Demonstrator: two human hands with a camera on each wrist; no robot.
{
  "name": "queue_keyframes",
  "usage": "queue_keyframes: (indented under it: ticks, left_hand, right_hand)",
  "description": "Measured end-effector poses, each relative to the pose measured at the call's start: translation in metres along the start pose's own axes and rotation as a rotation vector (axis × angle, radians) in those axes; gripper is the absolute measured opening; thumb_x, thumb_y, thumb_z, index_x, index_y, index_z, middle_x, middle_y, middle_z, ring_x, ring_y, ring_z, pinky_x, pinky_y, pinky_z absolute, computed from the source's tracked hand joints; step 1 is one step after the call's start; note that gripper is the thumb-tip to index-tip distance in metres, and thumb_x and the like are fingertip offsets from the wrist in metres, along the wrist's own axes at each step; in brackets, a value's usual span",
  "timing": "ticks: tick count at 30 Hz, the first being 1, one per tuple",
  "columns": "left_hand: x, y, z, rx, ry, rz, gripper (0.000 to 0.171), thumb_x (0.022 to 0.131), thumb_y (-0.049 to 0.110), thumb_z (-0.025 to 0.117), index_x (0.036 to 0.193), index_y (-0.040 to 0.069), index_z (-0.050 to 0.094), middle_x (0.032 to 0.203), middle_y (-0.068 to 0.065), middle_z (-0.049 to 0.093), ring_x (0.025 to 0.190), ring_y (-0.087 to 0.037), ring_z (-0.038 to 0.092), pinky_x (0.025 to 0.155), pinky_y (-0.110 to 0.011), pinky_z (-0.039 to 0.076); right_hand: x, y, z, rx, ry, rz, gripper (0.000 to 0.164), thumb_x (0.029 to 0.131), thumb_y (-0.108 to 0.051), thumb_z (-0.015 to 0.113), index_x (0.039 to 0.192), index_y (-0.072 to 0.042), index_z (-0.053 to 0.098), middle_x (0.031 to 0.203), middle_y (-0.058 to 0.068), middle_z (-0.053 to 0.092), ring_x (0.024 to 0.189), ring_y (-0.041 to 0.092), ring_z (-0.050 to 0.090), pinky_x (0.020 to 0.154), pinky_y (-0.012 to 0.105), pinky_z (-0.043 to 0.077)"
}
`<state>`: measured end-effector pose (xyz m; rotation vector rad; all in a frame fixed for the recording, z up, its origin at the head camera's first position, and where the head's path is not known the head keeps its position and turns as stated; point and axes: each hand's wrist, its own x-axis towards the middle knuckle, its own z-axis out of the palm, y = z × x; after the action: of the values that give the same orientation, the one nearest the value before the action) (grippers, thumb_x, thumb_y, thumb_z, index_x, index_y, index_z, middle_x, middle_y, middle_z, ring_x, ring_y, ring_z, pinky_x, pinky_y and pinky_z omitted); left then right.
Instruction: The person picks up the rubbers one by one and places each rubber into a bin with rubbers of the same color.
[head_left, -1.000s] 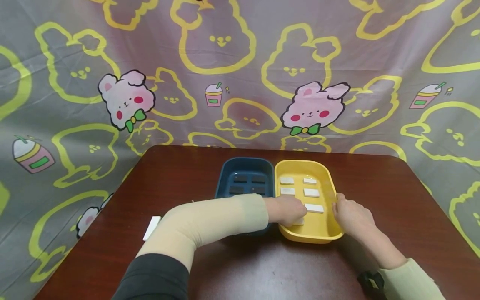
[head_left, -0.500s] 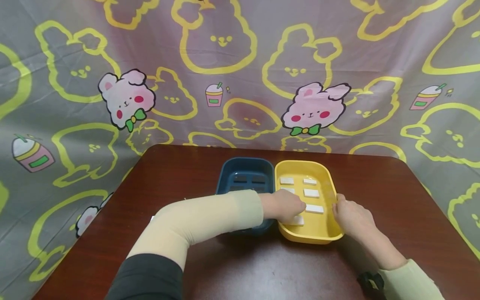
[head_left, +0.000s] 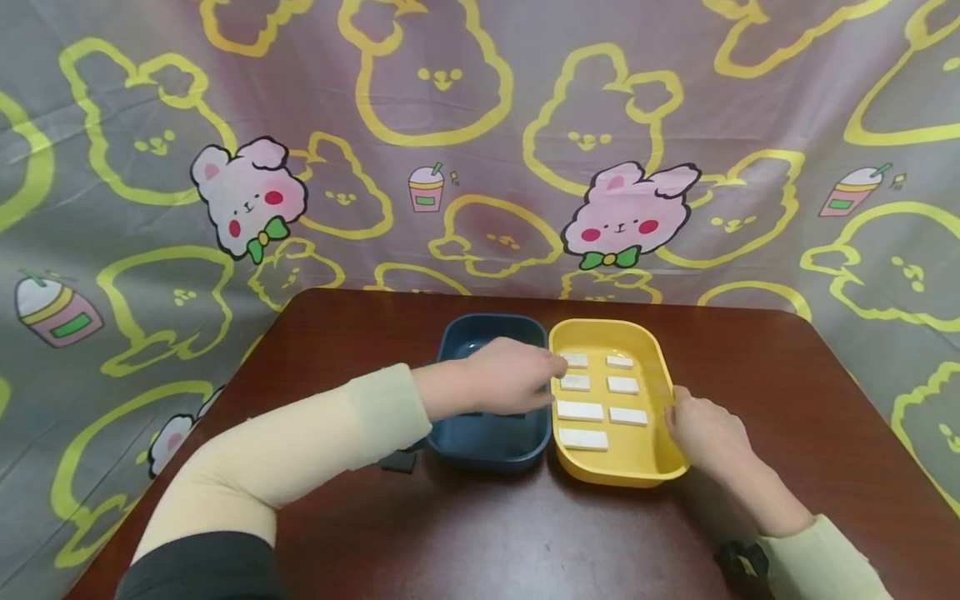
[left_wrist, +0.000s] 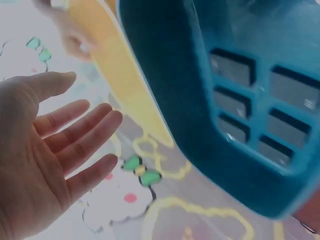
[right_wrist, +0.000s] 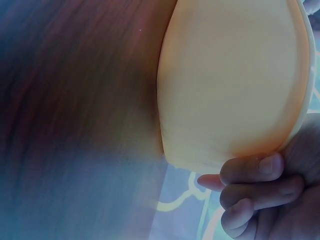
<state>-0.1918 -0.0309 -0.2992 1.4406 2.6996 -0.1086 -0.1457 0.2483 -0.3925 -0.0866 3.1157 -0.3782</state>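
Observation:
My left hand (head_left: 510, 375) hovers over the dark blue bin (head_left: 487, 454), its fingertips near the rim shared with the yellow bin. In the left wrist view this hand (left_wrist: 60, 140) holds nothing, its fingers loosely spread. White rectangular tiles (head_left: 582, 440) lie in two columns inside the yellow bin (head_left: 637, 477). My right hand (head_left: 707, 429) grips that bin's right rim, with curled fingers (right_wrist: 252, 170) showing at its wall in the right wrist view. Several dark grey tiles (left_wrist: 235, 67) line the blue bin's floor, mostly hidden by my left hand in the head view.
The two bins stand side by side on a reddish-brown table (head_left: 360, 333). A dark flat piece (head_left: 400, 461) lies on the table left of the blue bin. Behind hangs a curtain (head_left: 480, 167) with rabbit prints.
My left hand has come out of the yellow bin and moved left over the blue one, uncovering the white tiles in the left column. The right hand has stayed on the rim.

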Motion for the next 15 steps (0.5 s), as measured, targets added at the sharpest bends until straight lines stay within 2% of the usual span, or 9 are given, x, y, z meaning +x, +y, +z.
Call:
queue_keyframes:
  ticks: [4, 9, 12, 15]
  left_hand:
    - [-0.032, -0.018, -0.001, -0.006, 0.114, -0.039, 0.03, 0.092, 0.033, 0.066, 0.117, 0.016, 0.063, 0.103, 0.003, 0.066, 0.077, -0.005, 0.059, 0.062, -0.023, 0.048]
    - [-0.072, -0.044, 0.002, -0.023, 0.223, -0.124, 0.029, 0.09, 0.032, 0.07, 0.112, 0.014, 0.065, 0.096, 0.002, 0.066, 0.063, -0.004, 0.055, 0.051, -0.021, 0.042]
    - [-0.094, -0.058, 0.008, -0.064, 0.255, -0.201, 0.029, 0.089, 0.031, 0.071, 0.11, 0.013, 0.065, 0.089, 0.002, 0.065, 0.061, -0.005, 0.054, 0.05, -0.023, 0.042]
    - [-0.115, -0.069, 0.018, -0.14, 0.246, -0.305, 0.029, 0.088, 0.03, 0.072, 0.111, 0.012, 0.065, 0.091, 0.001, 0.067, 0.07, -0.01, 0.059, 0.061, -0.03, 0.05]
  right_hand:
    - [0.0, 0.0, 0.0, -0.003, 0.003, -0.007, 0.029, 0.094, -0.012, 0.051, 0.108, 0.014, 0.047, 0.063, 0.01, 0.05, 0.054, 0.026, 0.049, 0.048, 0.043, 0.042]
    - [0.002, 0.0, -0.001, -0.005, 0.012, -0.011, 0.03, 0.094, -0.012, 0.052, 0.109, 0.014, 0.048, 0.063, 0.009, 0.05, 0.053, 0.026, 0.048, 0.047, 0.042, 0.041]
    - [0.002, 0.0, -0.001, -0.006, 0.008, -0.005, 0.03, 0.094, -0.012, 0.051, 0.11, 0.014, 0.047, 0.063, 0.01, 0.05, 0.054, 0.026, 0.048, 0.048, 0.042, 0.042]
    - [0.001, -0.001, 0.0, -0.005, -0.004, 0.003, 0.032, 0.095, -0.012, 0.051, 0.112, 0.015, 0.046, 0.064, 0.011, 0.051, 0.054, 0.026, 0.049, 0.048, 0.043, 0.042]
